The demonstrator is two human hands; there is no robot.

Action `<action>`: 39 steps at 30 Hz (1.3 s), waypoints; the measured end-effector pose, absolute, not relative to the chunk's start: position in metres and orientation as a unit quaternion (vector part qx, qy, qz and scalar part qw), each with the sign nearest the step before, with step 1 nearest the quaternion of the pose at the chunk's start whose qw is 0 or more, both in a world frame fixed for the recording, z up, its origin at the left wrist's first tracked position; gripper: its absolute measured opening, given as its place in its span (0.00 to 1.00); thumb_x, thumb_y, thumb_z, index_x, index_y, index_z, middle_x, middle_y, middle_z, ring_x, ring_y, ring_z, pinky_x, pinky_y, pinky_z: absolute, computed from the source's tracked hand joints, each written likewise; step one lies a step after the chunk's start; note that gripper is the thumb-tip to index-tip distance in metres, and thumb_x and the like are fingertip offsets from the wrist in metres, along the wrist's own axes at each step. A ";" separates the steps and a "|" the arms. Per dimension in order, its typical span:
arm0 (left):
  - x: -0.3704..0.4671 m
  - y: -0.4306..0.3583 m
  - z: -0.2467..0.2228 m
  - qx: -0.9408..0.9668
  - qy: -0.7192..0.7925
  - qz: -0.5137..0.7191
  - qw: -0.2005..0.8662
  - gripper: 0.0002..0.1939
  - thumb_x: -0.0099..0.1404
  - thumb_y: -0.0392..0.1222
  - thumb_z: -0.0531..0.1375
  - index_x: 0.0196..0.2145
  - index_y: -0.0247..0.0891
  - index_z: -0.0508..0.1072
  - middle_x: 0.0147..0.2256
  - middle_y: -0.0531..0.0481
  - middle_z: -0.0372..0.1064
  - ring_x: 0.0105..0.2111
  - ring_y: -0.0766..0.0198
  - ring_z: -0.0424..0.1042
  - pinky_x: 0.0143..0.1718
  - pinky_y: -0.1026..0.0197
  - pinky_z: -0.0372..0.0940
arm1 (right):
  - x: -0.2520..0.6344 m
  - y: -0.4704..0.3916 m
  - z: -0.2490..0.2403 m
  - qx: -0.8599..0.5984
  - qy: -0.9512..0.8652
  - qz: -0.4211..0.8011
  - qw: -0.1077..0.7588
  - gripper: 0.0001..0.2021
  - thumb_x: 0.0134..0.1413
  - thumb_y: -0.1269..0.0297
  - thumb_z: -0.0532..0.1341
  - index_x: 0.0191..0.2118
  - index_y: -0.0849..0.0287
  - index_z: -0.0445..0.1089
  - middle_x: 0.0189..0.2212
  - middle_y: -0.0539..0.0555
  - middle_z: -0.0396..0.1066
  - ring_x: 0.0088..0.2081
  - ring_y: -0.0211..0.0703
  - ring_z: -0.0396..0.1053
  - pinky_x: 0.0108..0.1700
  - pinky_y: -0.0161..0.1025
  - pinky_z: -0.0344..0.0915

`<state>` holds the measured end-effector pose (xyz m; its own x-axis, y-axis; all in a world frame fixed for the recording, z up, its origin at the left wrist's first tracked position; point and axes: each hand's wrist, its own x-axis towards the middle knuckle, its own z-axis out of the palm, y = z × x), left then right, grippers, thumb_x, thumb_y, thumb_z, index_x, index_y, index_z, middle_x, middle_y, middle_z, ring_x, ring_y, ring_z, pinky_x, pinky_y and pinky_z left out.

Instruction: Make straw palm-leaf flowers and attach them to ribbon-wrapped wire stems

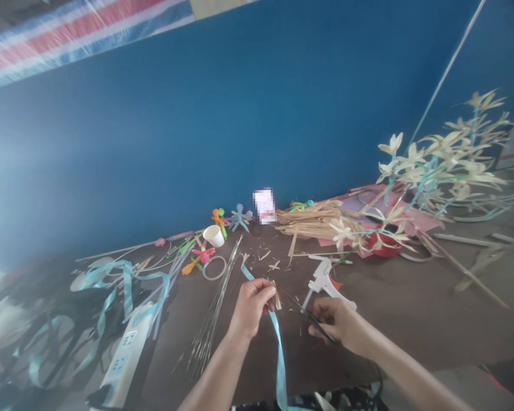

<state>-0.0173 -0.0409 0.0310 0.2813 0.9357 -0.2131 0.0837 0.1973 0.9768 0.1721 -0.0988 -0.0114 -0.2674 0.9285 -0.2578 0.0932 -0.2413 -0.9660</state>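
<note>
My left hand (pixel 251 308) pinches a small straw-coloured strip (pixel 278 301) between thumb and fingers. A light blue ribbon (pixel 280 348) runs beneath that hand and hangs down past the table's front edge; whether the fingers also grip it I cannot tell. In my right hand (pixel 340 324) is a pair of scissors with black handles (pixel 324 329), the fingers closed around them. Their thin blades point left toward the strip; contact between them cannot be made out. Just beyond my right hand lies a white glue gun (pixel 322 278).
Thin wires (pixel 216 308) lie left of my left hand, beside a power strip (pixel 126 354). Farther back are a white paper cup (pixel 213 235), a ring of tape (pixel 215 268) and a pile of dry strips (pixel 310 220). Pale handmade flowers (pixel 449 151) stand at right against the blue wall (pixel 197 125).
</note>
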 end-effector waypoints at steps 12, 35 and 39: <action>-0.015 -0.041 0.037 0.523 0.466 0.356 0.618 0.08 0.53 0.40 0.54 0.20 0.34 0.67 0.17 0.53 0.65 0.15 0.72 0.59 0.15 0.70 0.49 | 0.172 -0.101 -0.017 -0.500 -0.480 0.627 0.355 0.14 0.35 0.59 0.65 0.19 0.61 0.59 0.11 0.43 0.58 0.12 0.27 0.55 0.13 0.25 0.49; -0.022 -0.036 0.051 0.525 0.405 0.267 0.699 0.05 0.50 0.35 0.54 0.19 0.33 0.65 0.17 0.50 0.66 0.13 0.73 0.57 0.15 0.69 0.50 | 0.201 -0.097 0.013 -0.447 -0.480 0.710 0.256 0.14 0.39 0.59 0.62 0.22 0.61 0.57 0.15 0.45 0.63 0.12 0.26 0.55 0.14 0.26 0.44; -0.022 -0.036 0.053 0.531 0.412 0.250 0.697 0.05 0.49 0.36 0.54 0.18 0.34 0.65 0.16 0.51 0.66 0.12 0.73 0.56 0.15 0.69 0.50 | 0.203 -0.096 0.013 -0.453 -0.484 0.710 0.238 0.14 0.38 0.59 0.62 0.22 0.61 0.57 0.15 0.45 0.64 0.11 0.26 0.55 0.14 0.26 0.44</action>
<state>-0.0222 -0.0356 0.0533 0.5356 0.7857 -0.3095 0.0886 0.3122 0.9459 0.2027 -0.0957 0.0135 -0.4765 0.7764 -0.4125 0.1006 -0.4179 -0.9029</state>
